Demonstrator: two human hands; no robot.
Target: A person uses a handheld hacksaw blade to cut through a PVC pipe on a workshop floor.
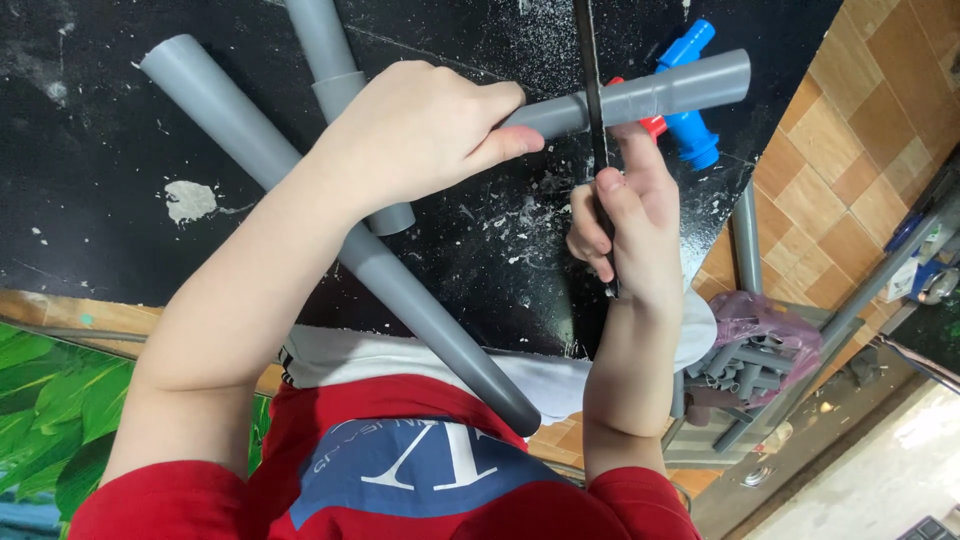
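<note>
Under left hand [420, 130] — grey pipe [640, 98] half-hidden.

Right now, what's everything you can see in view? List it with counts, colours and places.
grey pipe being cut: 1, grey, across the bench top, gripped at its left part
saw blade: 1, dark, crossing that pipe
long grey pipe: 1, grey, diagonal under the left arm
socketed grey pipe: 1, grey, top centre
blue fitting: 1, blue, behind the cut pipe
red part: 1, red, beside the blue fitting
workbench: 1, black, speckled white
bag of pipe offcuts: 1, pinkish, floor right
left hand: holds the pipe
right hand: grips the saw
</note>
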